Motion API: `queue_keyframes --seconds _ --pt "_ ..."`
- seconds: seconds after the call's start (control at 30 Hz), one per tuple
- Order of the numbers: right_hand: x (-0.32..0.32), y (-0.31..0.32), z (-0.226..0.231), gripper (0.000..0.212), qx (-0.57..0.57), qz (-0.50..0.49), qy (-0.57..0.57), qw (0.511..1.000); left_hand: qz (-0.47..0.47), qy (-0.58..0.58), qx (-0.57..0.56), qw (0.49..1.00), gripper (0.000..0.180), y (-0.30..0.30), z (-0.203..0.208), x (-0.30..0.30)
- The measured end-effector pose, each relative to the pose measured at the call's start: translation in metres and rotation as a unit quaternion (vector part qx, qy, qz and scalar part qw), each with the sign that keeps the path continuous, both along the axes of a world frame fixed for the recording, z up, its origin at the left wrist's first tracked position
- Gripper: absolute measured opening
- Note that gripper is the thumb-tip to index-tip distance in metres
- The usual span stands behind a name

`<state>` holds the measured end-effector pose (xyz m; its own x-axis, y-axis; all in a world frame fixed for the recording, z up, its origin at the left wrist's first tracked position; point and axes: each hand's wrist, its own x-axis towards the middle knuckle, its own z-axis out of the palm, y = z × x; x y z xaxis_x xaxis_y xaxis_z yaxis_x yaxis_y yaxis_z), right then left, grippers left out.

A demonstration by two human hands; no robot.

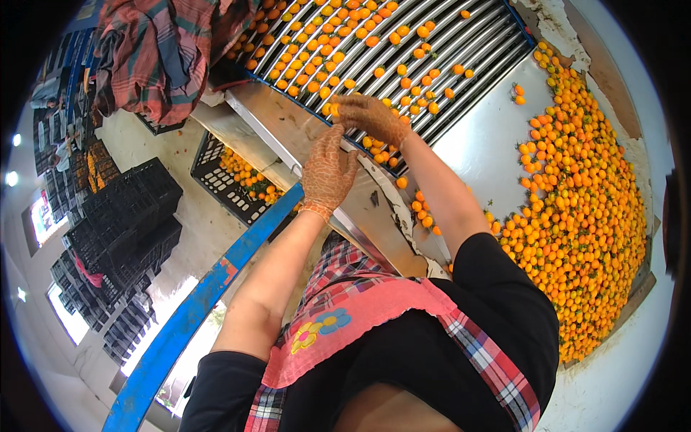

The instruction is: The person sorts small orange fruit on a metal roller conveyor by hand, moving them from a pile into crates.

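Both hands, in tan patterned gloves, lie close together in the head view at the near edge of a metal roller conveyor (461, 50). Coming from the lower left, the left hand (327, 173) shows its back, with fingers stretched forward and the thumb apart, just below the other hand's fingers. Reaching in from the right, the right hand (374, 121) bends its fingers over the conveyor's rim, next to a yellow-orange cherry tomato. The fingertips are partly hidden, so I cannot tell whether either hand grips anything. Loose orange cherry tomatoes (371, 41) are spread over the rollers, thickest toward the upper left. To the right of the rollers, a smooth metal tray (475, 155) bears a large tomato heap (576, 216), with bits of green stem among the fruit. On the left side of the hands, a metal ledge (277, 119) borders the conveyor, and a blue bar (216, 281) slants down to the lower edge. Beyond it, a black plastic crate (219, 193) holds more tomatoes, near stacked black crates (119, 216). Red plaid fabric (155, 57) hangs at upper left; a pink-and-plaid apron (367, 309) covers the person's front.
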<state>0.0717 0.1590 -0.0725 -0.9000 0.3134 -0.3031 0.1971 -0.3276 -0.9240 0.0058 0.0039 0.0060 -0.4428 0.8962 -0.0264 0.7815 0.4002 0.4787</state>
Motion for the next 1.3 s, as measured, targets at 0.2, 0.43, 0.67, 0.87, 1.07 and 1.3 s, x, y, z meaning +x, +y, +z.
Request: queue_keyframes --seconds 0.2,0.43,0.67,0.87,1.07,1.3 --pt "0.022 -0.023 0.025 0.049 -0.152 0.09 -0.003 0.984 0.037 -0.023 -0.075 0.996 0.042 0.003 -0.002 -0.002" --pt "-0.074 0.04 -0.007 0.04 0.304 -0.047 -0.106 0.946 0.031 -0.008 -0.075 0.997 0.017 0.0 -0.003 -0.001" --pt "-0.195 0.059 -0.03 0.021 0.601 0.158 -0.154 0.768 -0.006 -0.003 -0.102 0.995 0.016 -0.001 0.0 -0.002" --pt "-0.109 0.039 -0.013 0.03 0.189 -0.088 -0.063 0.976 -0.007 0.038 -0.071 0.997 0.035 -0.006 -0.004 -0.002" --pt "0.023 -0.045 0.02 0.037 -0.24 -0.109 -0.022 0.964 0.0 0.016 -0.057 0.998 0.045 -0.001 -0.005 0.0" --pt "0.079 -0.075 0.059 0.048 -0.238 -0.196 -0.064 0.949 -0.114 -0.042 -0.082 0.989 0.03 0.001 -0.008 -0.004"
